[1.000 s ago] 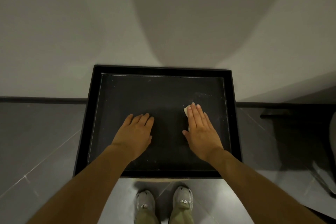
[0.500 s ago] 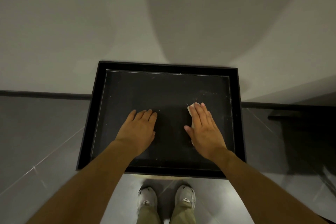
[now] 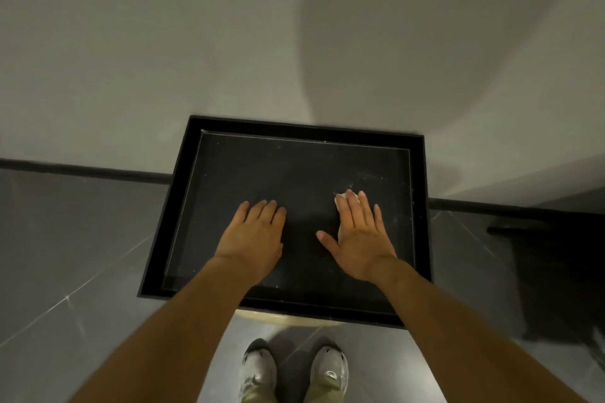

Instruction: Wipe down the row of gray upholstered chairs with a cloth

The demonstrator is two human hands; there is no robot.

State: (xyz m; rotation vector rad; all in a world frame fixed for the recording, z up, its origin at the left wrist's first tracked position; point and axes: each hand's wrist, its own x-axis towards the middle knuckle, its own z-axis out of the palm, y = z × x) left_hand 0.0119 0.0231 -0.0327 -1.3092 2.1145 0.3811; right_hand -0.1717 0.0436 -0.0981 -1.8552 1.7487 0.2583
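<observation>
Pressing a pale cloth flat under straight, close-set fingers, the right hand lies toward 3 o'clock on the black rimmed worktop, the left hand flat, fingers together, toward 9 o'clock.

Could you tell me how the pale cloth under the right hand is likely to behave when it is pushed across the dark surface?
The cloth looks soft and floppy: it lies flattened under the right hand, so it probably bunches rather than slides stiffly. Being small enough to hide mostly beneath the palm, it is likely very light.
</observation>
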